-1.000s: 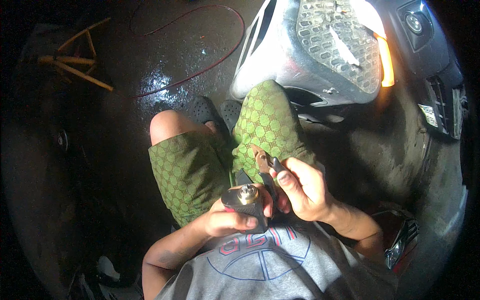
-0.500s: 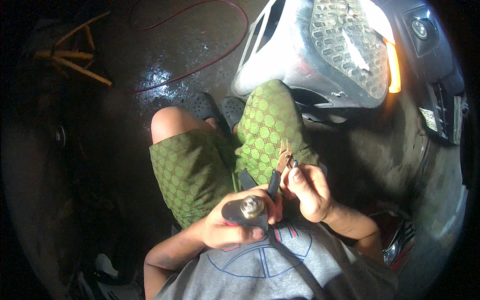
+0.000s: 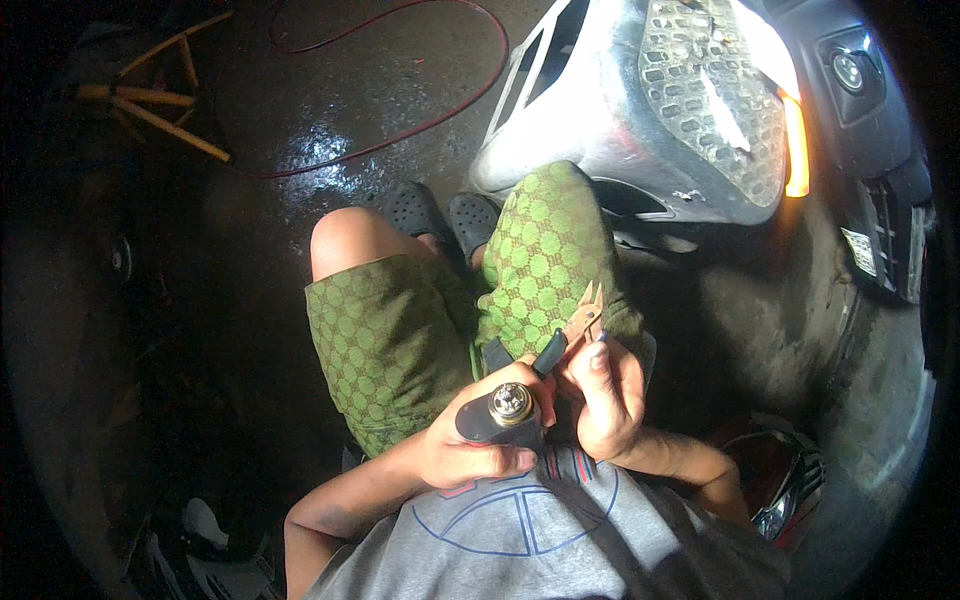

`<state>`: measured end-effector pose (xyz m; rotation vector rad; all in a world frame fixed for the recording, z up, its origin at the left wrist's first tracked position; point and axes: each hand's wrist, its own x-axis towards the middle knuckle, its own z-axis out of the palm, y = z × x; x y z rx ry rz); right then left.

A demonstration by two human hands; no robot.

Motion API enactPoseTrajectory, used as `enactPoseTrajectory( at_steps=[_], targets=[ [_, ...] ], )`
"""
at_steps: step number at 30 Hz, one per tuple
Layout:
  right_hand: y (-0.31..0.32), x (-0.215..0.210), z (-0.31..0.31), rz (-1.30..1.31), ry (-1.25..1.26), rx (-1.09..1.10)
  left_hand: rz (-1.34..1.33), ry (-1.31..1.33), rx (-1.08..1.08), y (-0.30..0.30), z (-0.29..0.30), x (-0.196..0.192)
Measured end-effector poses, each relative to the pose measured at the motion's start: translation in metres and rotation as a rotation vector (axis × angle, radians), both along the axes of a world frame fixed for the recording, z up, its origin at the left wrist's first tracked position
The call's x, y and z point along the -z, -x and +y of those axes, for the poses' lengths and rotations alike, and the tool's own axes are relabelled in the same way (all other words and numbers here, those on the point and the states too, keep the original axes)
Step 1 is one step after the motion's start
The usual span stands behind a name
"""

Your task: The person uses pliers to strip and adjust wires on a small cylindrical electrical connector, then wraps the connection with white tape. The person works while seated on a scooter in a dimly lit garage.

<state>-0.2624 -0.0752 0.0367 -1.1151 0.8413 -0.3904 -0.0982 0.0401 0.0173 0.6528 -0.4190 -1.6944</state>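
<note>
My left hand [image 3: 478, 428] is closed around a dark, oval-ended object [image 3: 480, 418] with a round, shiny metal fitting [image 3: 511, 402] on its end. I cannot tell what kind of thing it is. A dark flat piece [image 3: 495, 354] shows beyond these fingers. Beside it, my right hand [image 3: 612, 402] is closed around a pair of pliers [image 3: 584, 318], its thumb pointing up. The pliers have rusty, pointed jaws, parted at the tips and aimed away from me. One black handle reaches toward my left fingers; the other is mostly hidden by my right hand.
My knees in green patterned shorts [image 3: 385, 350] lie beneath the hands. A white and grey vehicle panel with a textured top [image 3: 620, 120] stands ahead right, beside a dark vehicle front [image 3: 850, 80]. A red hose [image 3: 440, 120] curves over the wet floor. A yellow stand [image 3: 150, 97] is far left.
Both hands have shifted slightly to the right in view with the pliers and the dark object. The pliers' jaws now lean more to the right.
</note>
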Motion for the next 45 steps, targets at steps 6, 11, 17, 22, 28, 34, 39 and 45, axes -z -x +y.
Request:
enactPoseTrajectory(
  at_steps=[6, 11, 17, 22, 28, 34, 39, 45],
  targets=[
    [-0.005, -0.005, 0.007, 0.04, -0.018, 0.037, -0.106, 0.043, 0.018, 0.006, 0.004, -0.006],
    [-0.011, -0.002, -0.007, 0.008, 0.086, -0.064, -0.041, -0.055, -0.021, 0.005, 0.001, -0.008],
    [-0.001, 0.007, -0.046, -0.039, -0.121, -0.315, -0.151, -0.079, -0.026, -0.009, -0.003, 0.001],
    [0.003, 0.008, -0.048, 0.021, -0.228, -0.401, -0.273, 0.09, -0.01, -0.023, -0.002, 0.007],
    [0.005, 0.007, -0.043, 0.072, -0.2, -0.486, 0.03, -0.119, 0.087, -0.013, 0.011, 0.003],
    [0.011, 0.006, -0.042, 0.167, -0.17, -0.526, 0.05, -0.15, 0.088, -0.006, 0.02, 0.004],
    [0.012, 0.015, -0.043, 0.123, -0.147, -0.469, -0.032, -0.112, 0.055, -0.002, 0.012, 0.008],
    [-0.004, 0.015, -0.019, 0.015, 0.173, -0.145, -0.639, 0.049, -0.073, -0.003, -0.003, 0.005]
  ],
)
